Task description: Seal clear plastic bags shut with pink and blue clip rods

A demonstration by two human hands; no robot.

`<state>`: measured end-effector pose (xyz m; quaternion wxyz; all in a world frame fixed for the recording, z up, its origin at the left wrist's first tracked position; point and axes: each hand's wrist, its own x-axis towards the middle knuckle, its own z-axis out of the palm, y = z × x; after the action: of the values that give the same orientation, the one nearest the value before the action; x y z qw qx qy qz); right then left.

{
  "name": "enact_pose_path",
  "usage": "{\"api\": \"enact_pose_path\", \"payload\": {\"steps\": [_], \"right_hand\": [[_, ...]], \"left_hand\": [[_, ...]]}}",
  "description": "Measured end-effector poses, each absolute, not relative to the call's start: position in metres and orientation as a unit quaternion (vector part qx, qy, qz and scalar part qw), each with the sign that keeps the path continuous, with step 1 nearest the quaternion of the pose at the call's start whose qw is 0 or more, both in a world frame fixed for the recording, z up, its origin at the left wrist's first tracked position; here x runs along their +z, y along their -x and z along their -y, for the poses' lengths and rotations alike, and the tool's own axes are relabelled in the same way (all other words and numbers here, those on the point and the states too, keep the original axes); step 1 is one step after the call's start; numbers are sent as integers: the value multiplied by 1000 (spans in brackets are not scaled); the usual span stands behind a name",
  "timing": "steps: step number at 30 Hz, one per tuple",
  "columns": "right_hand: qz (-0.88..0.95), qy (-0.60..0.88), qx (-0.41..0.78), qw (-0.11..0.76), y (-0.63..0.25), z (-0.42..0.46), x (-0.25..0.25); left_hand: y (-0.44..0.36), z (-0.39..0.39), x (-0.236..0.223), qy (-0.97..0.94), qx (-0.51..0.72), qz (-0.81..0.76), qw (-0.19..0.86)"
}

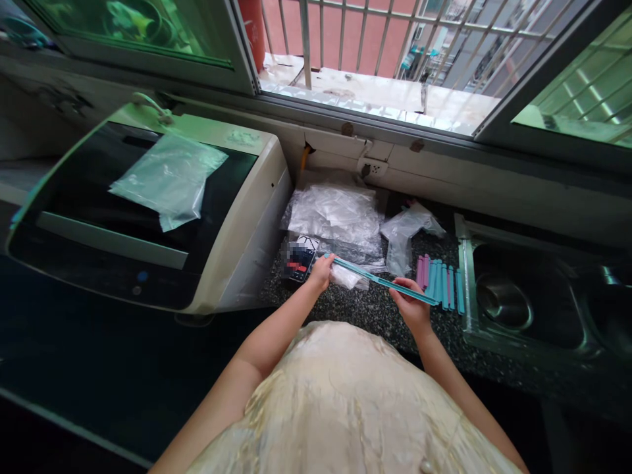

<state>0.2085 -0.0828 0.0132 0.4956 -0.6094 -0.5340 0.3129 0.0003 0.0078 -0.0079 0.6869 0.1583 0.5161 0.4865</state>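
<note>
A long teal sealing stick (378,280) is held over the speckled counter (360,309). My left hand (322,271) is closed on its left end, and a small clear plastic bag (348,278) hangs under the stick there. My right hand (412,304) is closed on the stick's right part. A row of several pink and teal sticks (441,283) lies just right of my right hand.
A pile of clear plastic bags (338,217) lies behind my hands, with one loose bag (402,234) to the right. A phone (300,260) sits left. A washing machine (148,210) with a bag (168,178) on its lid stands left. A steel sink (528,296) is right.
</note>
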Motion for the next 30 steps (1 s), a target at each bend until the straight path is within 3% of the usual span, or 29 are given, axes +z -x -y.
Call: {"api": "enact_pose_path", "payload": {"steps": [8, 30], "right_hand": [[571, 578, 241, 530, -202, 83, 28], [710, 540, 190, 409, -172, 67, 37]], "left_hand": [[-3, -9, -10, -194, 472, -518, 687], [-2, -4, -4, -360, 447, -533, 622]]}}
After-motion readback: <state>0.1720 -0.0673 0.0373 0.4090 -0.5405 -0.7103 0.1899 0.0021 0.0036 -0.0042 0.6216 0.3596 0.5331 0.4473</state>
